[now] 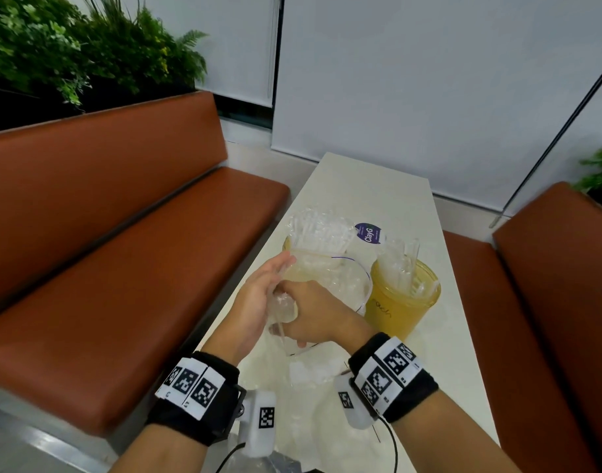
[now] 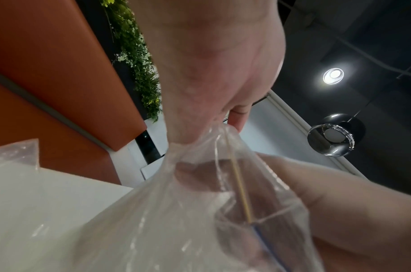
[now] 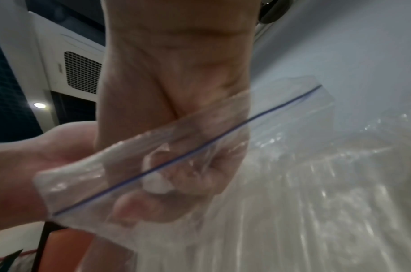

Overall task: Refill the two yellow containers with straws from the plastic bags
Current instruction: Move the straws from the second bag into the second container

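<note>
Both hands — left hand, right hand — grip plastic bag.

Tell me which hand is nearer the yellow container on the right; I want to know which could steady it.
Right. The right hand grips the plastic bag just beside the yellow container, though not touching it. The left hand holds the bag's far side, farther away.
</note>
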The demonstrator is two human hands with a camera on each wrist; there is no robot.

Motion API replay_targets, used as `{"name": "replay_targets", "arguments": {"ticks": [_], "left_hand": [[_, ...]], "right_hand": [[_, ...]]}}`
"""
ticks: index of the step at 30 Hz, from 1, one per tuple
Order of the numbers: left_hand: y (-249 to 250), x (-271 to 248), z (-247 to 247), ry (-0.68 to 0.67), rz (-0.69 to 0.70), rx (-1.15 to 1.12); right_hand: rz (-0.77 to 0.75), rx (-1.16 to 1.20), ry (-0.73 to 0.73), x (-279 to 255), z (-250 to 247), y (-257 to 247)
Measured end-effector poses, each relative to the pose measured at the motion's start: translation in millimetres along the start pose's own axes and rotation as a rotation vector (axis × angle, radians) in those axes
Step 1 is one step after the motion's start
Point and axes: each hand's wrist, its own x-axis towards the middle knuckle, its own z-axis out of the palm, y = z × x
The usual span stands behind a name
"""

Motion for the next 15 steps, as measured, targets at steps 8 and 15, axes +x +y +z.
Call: {"name": "replay_targets", "arguments": {"ticks": [8, 15], "left_hand": [[5, 2, -1, 0.035, 0.005, 0.043], [2, 4, 7, 0.086, -0.103, -0.084]], "right_hand": [[-0.014, 0.238, -0.023, -7, -6, 13], [-0.055, 0.262, 0.089, -7, 1, 10]]}}
